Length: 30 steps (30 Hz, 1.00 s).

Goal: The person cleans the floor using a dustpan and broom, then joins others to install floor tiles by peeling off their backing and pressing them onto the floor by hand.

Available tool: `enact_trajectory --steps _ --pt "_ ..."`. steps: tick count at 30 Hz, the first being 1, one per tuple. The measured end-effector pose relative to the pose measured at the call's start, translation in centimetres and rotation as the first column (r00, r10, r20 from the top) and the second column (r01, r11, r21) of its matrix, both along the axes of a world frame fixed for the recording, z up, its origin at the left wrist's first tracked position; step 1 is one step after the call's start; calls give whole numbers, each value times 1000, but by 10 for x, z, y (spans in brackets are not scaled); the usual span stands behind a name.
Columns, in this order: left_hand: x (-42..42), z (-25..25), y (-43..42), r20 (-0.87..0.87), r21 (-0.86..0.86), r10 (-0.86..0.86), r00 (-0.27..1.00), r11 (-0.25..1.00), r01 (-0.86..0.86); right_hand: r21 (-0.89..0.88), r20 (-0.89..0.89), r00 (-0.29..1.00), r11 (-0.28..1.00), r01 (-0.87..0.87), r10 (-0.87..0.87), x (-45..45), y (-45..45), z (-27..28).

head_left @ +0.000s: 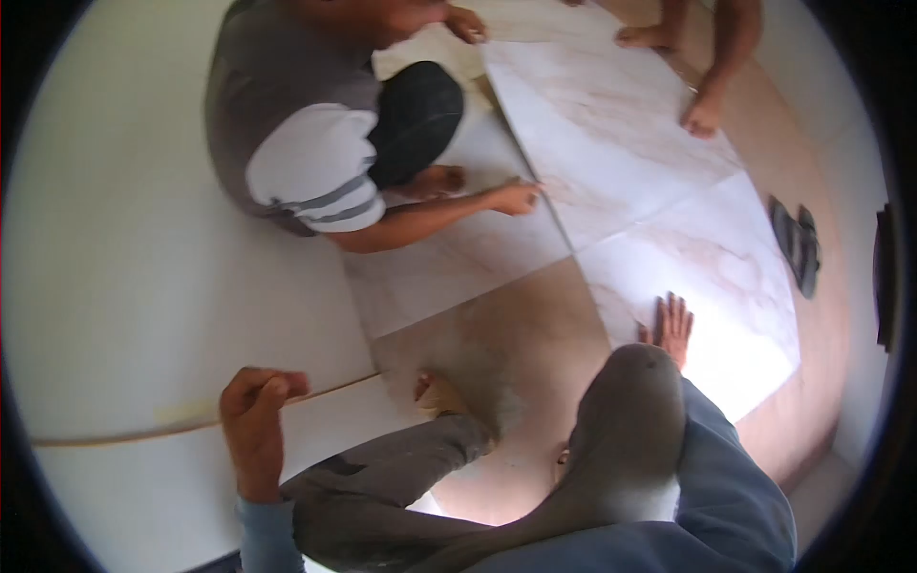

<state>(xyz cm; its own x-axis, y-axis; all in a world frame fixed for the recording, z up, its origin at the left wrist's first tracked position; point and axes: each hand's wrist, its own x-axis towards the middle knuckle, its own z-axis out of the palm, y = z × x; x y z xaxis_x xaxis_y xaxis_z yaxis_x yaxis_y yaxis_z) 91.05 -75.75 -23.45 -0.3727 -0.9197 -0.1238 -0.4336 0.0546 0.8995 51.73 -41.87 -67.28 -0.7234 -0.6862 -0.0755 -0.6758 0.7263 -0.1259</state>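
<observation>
My right hand (pixel 673 329) lies flat with fingers spread on a white marbled tile (pixel 702 258), just beyond my raised knee. On the left, my left hand (pixel 258 401) hangs in the air above the white surface, its fingers curled together; whether something small is between them I cannot make out. A second marbled tile (pixel 611 124) adjoins the first one along a thin seam. Beside them, a brown patch of bare floor (pixel 516 334) shows between my feet and the tiles.
A crouching co-worker (pixel 306 124) in a grey and white shirt touches the tile edge with one hand. Another person's hand (pixel 702 115) presses on the far tile. Dark sandals (pixel 796 244) lie at the right. A thin strip (pixel 191 427) runs along the left.
</observation>
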Motion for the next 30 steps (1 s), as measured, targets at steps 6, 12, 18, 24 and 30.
enact_trajectory --steps 6,12,18,24,30 --pt "-15 6 11 3 -80 48 999 996 -48 113 70 996 992 52 -61 -1 -4 11" --pt "-23 -3 17 29 -102 16 999 995 -13 110 54 997 993 43 -49 -2 -1 5" --pt "-5 -2 9 -22 22 -42 999 999 42 85 46 998 996 30 -34 -3 1 4" --pt "-23 -9 17 51 -129 -23 998 991 29 71 47 998 997 31 -34 -3 -1 6" --pt "-16 -1 15 58 -39 -14 998 999 16 75 66 997 996 37 -42 -3 -2 9"
